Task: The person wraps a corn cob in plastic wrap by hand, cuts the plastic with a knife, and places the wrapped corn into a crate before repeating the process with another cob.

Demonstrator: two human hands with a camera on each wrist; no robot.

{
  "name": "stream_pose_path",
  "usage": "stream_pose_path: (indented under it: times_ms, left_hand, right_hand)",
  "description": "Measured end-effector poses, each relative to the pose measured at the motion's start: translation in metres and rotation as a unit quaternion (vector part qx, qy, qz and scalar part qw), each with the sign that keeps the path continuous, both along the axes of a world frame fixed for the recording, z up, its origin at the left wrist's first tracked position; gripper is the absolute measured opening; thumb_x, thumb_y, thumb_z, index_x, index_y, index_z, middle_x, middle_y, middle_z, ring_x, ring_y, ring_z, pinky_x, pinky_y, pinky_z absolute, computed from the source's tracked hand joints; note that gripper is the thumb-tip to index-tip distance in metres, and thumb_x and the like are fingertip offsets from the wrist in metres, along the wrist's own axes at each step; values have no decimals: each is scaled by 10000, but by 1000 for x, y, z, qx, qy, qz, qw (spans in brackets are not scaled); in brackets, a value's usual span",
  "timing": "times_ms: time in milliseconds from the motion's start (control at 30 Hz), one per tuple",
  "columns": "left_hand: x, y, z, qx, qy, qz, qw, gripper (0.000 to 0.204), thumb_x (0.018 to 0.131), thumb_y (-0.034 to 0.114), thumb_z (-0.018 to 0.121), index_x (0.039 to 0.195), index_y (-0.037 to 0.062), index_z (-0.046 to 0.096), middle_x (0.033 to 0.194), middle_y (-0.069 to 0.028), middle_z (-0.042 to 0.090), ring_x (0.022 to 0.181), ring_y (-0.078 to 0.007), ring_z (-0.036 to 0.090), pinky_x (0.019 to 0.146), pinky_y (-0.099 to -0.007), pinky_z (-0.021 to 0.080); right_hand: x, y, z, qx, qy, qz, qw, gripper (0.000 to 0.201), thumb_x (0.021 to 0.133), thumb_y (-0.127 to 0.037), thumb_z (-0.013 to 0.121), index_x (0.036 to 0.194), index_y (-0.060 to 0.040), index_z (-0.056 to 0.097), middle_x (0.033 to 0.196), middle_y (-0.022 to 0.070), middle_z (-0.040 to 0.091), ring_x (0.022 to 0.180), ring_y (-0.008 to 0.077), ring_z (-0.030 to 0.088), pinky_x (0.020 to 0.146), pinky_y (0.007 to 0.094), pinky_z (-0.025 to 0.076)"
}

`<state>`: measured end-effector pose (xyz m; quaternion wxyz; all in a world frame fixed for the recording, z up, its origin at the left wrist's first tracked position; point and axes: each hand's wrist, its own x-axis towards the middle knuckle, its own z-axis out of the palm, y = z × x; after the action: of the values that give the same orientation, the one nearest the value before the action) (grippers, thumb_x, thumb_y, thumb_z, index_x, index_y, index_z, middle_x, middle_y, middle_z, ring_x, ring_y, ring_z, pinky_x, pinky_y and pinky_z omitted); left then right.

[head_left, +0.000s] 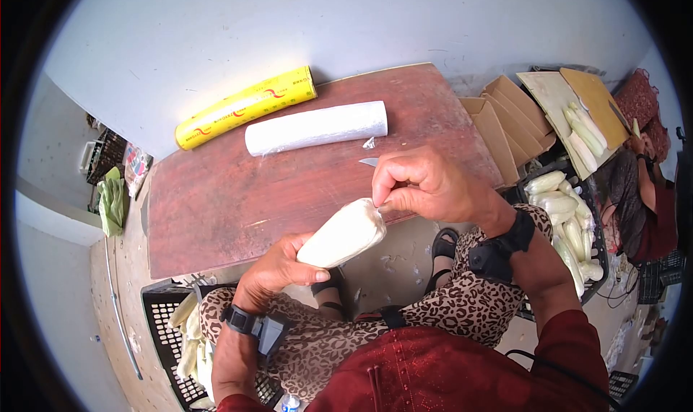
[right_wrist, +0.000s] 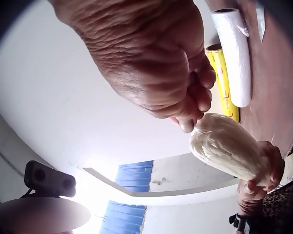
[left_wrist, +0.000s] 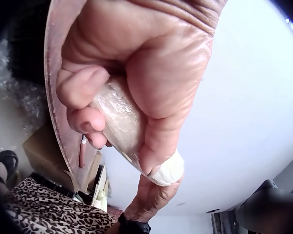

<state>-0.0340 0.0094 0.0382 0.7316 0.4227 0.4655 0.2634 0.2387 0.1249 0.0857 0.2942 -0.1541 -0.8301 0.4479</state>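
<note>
A pale ear of corn (head_left: 339, 235) wrapped in clear plastic film is held over the table's front edge. My left hand (head_left: 278, 268) grips its lower end, fingers curled round it in the left wrist view. With thumb and forefinger, my right hand (head_left: 426, 185) pinches the film at the upper end. The right wrist view shows the film (right_wrist: 205, 134) drawn to a twist at those fingertips. Behind, a white roll of film (head_left: 317, 128) lies on the red-brown table (head_left: 216, 210). A knife blade (head_left: 368, 161) pokes out beside the right hand.
A yellow printed roll (head_left: 245, 107) lies along the wall. Black crates (head_left: 160, 318) of corn stand at both sides of the legs. Cardboard boxes (head_left: 505, 123) are at the table's right end. Another person (head_left: 635, 188) sits at far right.
</note>
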Motion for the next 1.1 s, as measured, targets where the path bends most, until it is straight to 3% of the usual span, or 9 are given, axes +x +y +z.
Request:
stream_pose_path:
  times_ms: [267, 367, 467, 567, 667, 800, 900, 1000, 1100]
  left_hand:
    - [-3, 1, -8, -8, 0, -33, 999, 527, 736, 127, 823, 1203, 29, 598, 869, 73, 597, 698, -9, 497, 590, -159, 414]
    - [-2, 1, -8, -12, -12, -46, 999, 531, 735, 126, 826, 1201, 42, 588, 858, 72, 585, 698, -12, 499, 595, -159, 420]
    - [0, 1, -9, -15, -25, -52, 998, 520, 745, 125, 814, 1203, 46, 581, 858, 66, 582, 699, -13, 504, 595, -157, 421]
    - [-2, 0, -3, -34, -62, -31, 997, 518, 764, 125, 792, 1224, 46, 569, 854, 56, 589, 696, -14, 517, 585, -159, 424]
    - [1, 1, -2, -34, -89, 5, 995, 566, 757, 145, 793, 1243, 12, 534, 839, -14, 618, 641, -43, 518, 527, -166, 381]
    - [3, 4, -2, -30, -108, 24, 993, 604, 759, 192, 801, 1249, -6, 510, 816, -65, 630, 561, -54, 476, 473, -181, 330]
    - [2, 5, -5, -35, -127, 26, 991, 598, 763, 212, 803, 1244, 3, 514, 798, -72, 625, 526, -54, 463, 447, -178, 310]
    - [-3, 6, -13, -43, -164, 15, 985, 515, 828, 103, 729, 1289, 30, 512, 773, -16, 607, 538, -38, 502, 442, -156, 360]
    - [0, 5, -11, -36, -151, 26, 988, 596, 787, 220, 784, 1268, 24, 492, 784, -73, 613, 508, -56, 450, 416, -175, 289]
  right_hand:
    - [2, -3, 6, 12, -22, 88, 996, 58, 760, -40, 692, 812, -22, 672, 783, 45, 629, 709, 184, 602, 655, 303, 477]
    - [2, 0, 4, -31, -22, 132, 990, 57, 780, -37, 698, 825, -23, 665, 789, 23, 615, 734, 144, 592, 664, 274, 466]
    - [2, -5, 7, -259, -91, 123, 954, 66, 803, -19, 706, 848, -22, 658, 827, 10, 609, 793, 100, 581, 703, 249, 462]
    - [-2, -6, -8, -283, 52, 90, 954, 80, 818, 3, 710, 867, -17, 650, 872, 8, 606, 826, 79, 571, 723, 236, 466]
    - [-6, -3, -6, -135, 88, 24, 987, 73, 819, 18, 708, 852, -13, 650, 889, 12, 608, 818, 95, 580, 722, 241, 477]
    - [-12, -3, 0, 2, 94, -46, 994, 67, 814, 22, 705, 837, -10, 650, 866, 37, 618, 791, 120, 597, 696, 252, 485]
    - [-13, -5, 1, 50, 90, -78, 992, 74, 809, 32, 700, 843, -11, 649, 857, 51, 618, 765, 134, 603, 673, 256, 489]
    - [-16, -8, 0, 48, 94, -97, 990, 83, 808, 45, 690, 849, -10, 643, 857, 57, 618, 745, 141, 604, 654, 260, 488]
    - [-17, -8, -2, 59, 81, -111, 989, 103, 807, 66, 668, 868, -9, 635, 869, 69, 617, 752, 153, 605, 649, 265, 487]
